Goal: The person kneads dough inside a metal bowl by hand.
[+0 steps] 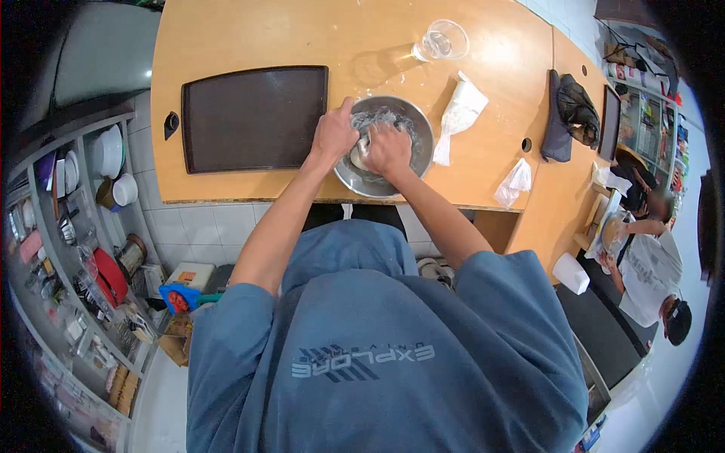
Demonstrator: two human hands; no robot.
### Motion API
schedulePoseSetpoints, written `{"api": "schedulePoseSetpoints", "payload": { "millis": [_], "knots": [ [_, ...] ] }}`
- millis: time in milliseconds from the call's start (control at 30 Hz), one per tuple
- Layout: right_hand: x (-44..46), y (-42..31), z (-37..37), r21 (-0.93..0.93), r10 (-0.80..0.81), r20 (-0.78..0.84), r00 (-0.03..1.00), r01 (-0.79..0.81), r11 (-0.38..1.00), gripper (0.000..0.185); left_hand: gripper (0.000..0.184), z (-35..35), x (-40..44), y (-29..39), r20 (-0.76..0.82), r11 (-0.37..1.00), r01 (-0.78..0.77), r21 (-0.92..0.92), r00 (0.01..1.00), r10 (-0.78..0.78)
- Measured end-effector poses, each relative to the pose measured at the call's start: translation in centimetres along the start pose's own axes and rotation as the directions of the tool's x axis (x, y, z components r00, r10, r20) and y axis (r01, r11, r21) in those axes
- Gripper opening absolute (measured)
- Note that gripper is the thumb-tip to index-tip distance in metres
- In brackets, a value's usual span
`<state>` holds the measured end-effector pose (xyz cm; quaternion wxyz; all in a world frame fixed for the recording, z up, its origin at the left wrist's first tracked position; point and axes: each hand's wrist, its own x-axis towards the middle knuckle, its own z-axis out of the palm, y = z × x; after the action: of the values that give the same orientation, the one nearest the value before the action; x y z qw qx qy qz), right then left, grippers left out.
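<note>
A steel mixing bowl [424, 155] stands near the front edge of the wooden table, its inside smeared with pale, floury residue. My left hand [335, 137] grips the bowl's left rim, thumb pointing up along it. Inside the bowl, my right hand [388, 149] presses down on a lump of pale dough [359, 155], fingers curled into it. Part of the dough is hidden under that hand. Left of the bowl lies a dark rectangular tray [255, 121].
A clear plastic cup [445, 41], a white piping-shaped bag [461, 109] and a small plastic bag [515, 181] are on the table [355, 38]. Shelves [72, 264] stand at left. Other people [651, 275] work at the far right beside a white container [571, 273].
</note>
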<state>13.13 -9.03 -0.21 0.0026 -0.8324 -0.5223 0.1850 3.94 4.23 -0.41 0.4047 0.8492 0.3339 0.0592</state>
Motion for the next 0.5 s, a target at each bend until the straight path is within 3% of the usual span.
{"api": "schedulePoseSetpoints", "payload": {
  "millis": [67, 167, 367, 500],
  "knots": [
    [0.5, 0.7, 0.8, 0.012, -0.064, -0.111, 0.992, 0.065, 0.998, 0.045, 0.028, -0.1, 0.0, -0.1, 0.017, 1.0, -0.001, -0.013, 1.0, 0.002],
    [2.3, 0.8, 1.0, 0.094, -0.009, -0.005, 1.0, 0.009, 0.996, 0.044, 0.027, -0.4, -0.1, -0.1, 0.037, 1.0, -0.006, -0.023, 0.999, 0.007],
    [2.0, 0.5, 1.3, 0.124, 0.005, -0.168, 0.986, 0.016, 0.992, 0.038, 0.026, 0.0, 0.0, -0.4, 0.004, 1.0, -0.015, 0.003, 1.0, 0.015],
    [2.0, 1.1, 1.2, 0.224, 0.027, -0.033, 0.999, -0.019, 0.974, 0.028, 0.026, -0.3, -0.1, -0.2, 0.003, 1.0, -0.016, 0.007, 1.0, 0.016]
  ]
}}
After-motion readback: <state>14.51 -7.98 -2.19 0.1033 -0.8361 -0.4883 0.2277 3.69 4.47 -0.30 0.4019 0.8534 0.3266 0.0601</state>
